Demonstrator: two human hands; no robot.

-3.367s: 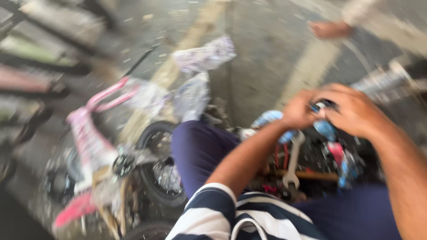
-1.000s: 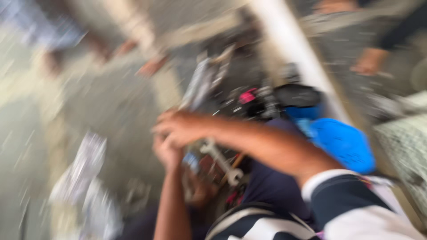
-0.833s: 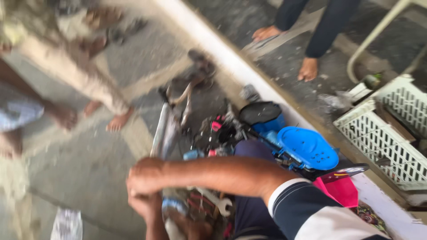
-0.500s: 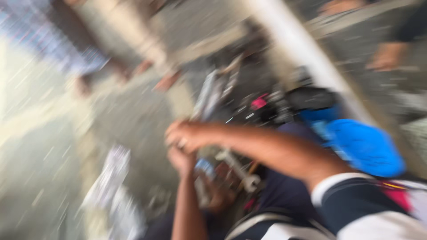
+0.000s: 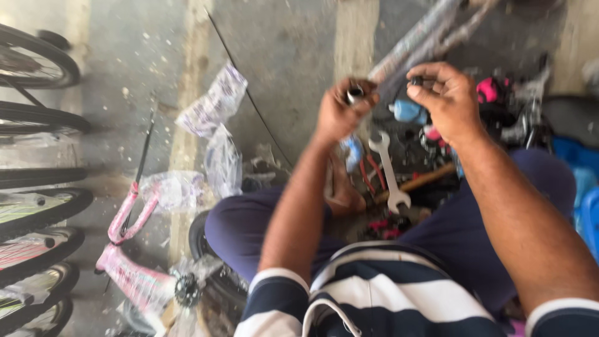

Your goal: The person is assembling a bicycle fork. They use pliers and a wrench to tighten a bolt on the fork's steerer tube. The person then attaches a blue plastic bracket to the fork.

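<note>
— Grey concrete floor (image 5: 287, 56), crossed by pale painted strips, is seen from the head camera. What is laid out on it?

— Several bicycle wheels (image 5: 37, 206) are stacked along the left edge. A pink bicycle frame (image 5: 128, 249), partly wrapped in clear plastic, is laid beside them, and crumpled plastic wrapping (image 5: 212, 109) is scattered near it. A thin black cable (image 5: 249, 100) is stretched across the floor above the wrapping.

— And the hands?

— Both are raised side by side over the lap. The left hand (image 5: 342, 112) is curled nearly shut, and a small dark metal fitting (image 5: 354, 93) is pinched at its fingertips. The right hand (image 5: 446, 100) is half closed, with a small dark part (image 5: 416, 80) nipped between thumb and forefinger. Whether the two parts are touching cannot be told, as the picture is blurred there.

— What is found behind them?

— A wrapped grey frame tube (image 5: 424, 37) is seen slanting up to the top edge, just behind the fingertips.

— And underneath?

— A silver open-ended spanner (image 5: 388, 171) is laid on the floor between the knees, among red-handled pliers (image 5: 373, 175) and a wooden handle (image 5: 424, 181). Dark blue trousers and a striped shirt are worn. A blue object (image 5: 577, 175) is glimpsed at the right edge.
</note>
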